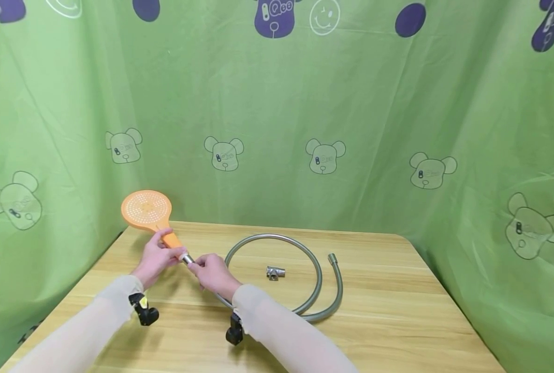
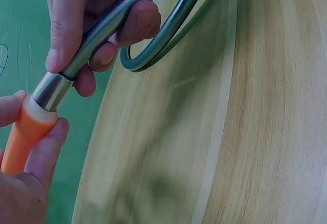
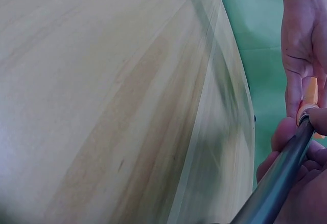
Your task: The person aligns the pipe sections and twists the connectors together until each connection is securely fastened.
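An orange shower head with a pale, dotted face is raised over the table's far left corner. My left hand grips its orange handle near the white-collared end. My right hand holds the end of a grey shower hose, thumb and fingers curled round it just behind its metal nut. In the left wrist view the nut meets the end of the handle, in line with it. From my right hand the hose loops across the table to a free end with a metal fitting.
A small chrome tee valve lies on the wooden table inside the hose loop. Green curtains with printed bear heads surround the table at the back and both sides. A small black camera sits on each wrist.
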Available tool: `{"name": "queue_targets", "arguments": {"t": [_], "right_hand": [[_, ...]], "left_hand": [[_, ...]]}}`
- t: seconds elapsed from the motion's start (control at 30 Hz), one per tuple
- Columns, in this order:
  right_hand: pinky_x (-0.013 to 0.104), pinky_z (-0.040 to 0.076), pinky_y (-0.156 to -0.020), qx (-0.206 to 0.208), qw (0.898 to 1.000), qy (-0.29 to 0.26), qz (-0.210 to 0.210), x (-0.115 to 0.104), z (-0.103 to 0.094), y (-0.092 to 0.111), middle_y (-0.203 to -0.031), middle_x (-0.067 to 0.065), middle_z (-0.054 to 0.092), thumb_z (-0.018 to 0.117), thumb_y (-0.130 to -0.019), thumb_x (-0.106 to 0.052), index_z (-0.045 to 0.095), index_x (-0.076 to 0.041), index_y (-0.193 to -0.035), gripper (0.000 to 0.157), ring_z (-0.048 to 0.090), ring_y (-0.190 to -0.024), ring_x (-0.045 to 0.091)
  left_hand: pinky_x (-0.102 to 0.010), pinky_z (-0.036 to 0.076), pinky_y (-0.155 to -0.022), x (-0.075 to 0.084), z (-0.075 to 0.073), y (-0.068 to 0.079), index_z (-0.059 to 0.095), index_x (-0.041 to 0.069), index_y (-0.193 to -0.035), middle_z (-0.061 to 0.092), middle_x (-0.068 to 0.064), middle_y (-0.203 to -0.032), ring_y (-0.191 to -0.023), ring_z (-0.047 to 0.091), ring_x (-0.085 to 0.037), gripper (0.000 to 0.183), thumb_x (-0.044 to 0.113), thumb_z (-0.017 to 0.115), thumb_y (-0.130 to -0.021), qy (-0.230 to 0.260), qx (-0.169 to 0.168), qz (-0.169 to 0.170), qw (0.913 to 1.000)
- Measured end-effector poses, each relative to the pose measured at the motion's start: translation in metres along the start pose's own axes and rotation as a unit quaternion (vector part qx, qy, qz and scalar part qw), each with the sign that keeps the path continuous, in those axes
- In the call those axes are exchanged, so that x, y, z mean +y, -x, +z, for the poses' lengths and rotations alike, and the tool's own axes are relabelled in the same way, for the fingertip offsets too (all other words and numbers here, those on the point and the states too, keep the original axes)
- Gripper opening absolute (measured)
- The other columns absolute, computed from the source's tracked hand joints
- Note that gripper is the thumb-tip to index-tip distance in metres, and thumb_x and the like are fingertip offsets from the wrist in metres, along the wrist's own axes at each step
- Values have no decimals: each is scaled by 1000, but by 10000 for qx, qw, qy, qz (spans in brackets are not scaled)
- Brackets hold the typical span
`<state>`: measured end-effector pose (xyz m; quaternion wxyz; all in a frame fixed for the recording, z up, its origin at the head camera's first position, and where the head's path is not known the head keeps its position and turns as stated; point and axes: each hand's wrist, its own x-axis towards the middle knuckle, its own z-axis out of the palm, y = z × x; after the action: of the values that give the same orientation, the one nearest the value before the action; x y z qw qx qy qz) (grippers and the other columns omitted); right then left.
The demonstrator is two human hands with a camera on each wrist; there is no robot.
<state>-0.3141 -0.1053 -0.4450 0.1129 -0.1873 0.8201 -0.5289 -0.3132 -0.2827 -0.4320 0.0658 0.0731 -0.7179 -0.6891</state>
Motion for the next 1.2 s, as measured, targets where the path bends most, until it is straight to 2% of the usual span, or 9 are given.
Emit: {"name": "queue_targets", "arguments": {"t": [0.13,0.23,0.4,0.53,0.63,0.93,1.07,1.2], "right_hand": [[23,32,-40,-19,9999,-128,105,-1,1,0,-64,5,57,61,-101,-26,72,-2,-101,26,45,-46,12],[22,29,-38,-8,9997,-186,125,-1,2,-1,-60,-1,51,60,-101,-26,72,-2,-102,27,41,-46,10],[22,30,-38,101,9995,-217,181,-2,4,-2,-66,3,56,61,-100,-27,72,-4,-103,26,41,-48,9],[23,33,-41,204,9986,-397,295,-2,5,-2,-80,10,64,63,-99,-28,66,-10,-101,18,44,-51,10],[24,35,-42,286,9982,-417,318,-2,6,-2,-83,8,65,63,-99,-28,63,-12,-99,16,46,-54,11],[23,36,-45,362,9993,22,-83,-1,5,-5,-69,-2,58,59,-101,-26,71,-9,-95,22,45,-54,9],[22,34,-43,307,9993,-30,-191,-2,4,-5,-67,-1,57,55,-102,-23,74,-4,-98,27,43,-52,9],[23,35,-44,321,9992,-203,-78,-2,4,-4,-73,3,62,55,-102,-24,68,-5,-103,23,46,-54,10]], "left_hand": [[-23,60,-81,0,0,1,19,8,-159,46,-22,-117,-80,68,-11,83,-5,66,-91,50,16,87,9999],[-23,61,-80,0,0,2,20,7,-158,46,-21,-116,-79,67,-11,82,-6,66,-91,13,31,197,9998],[-23,61,-79,-1,1,1,21,6,-158,45,-20,-114,-79,66,-11,83,-6,67,-90,-76,32,324,9994],[-23,61,-78,-3,1,0,22,8,-158,45,-19,-113,-78,65,-11,83,-5,68,-90,-95,66,319,9994],[-23,61,-78,-3,1,0,22,8,-158,44,-20,-114,-79,65,-11,83,-5,68,-90,-131,90,329,9993],[-22,60,-75,-1,1,2,23,7,-157,45,-20,-113,-79,64,-10,83,-6,69,-88,-152,126,363,9991],[-22,60,-75,0,2,4,25,7,-156,46,-19,-112,-78,64,-10,83,-5,70,-88,-192,176,388,9989],[-22,60,-75,1,3,5,24,7,-157,44,-19,-113,-78,63,-10,84,-5,70,-88,-199,207,365,9989]]}}
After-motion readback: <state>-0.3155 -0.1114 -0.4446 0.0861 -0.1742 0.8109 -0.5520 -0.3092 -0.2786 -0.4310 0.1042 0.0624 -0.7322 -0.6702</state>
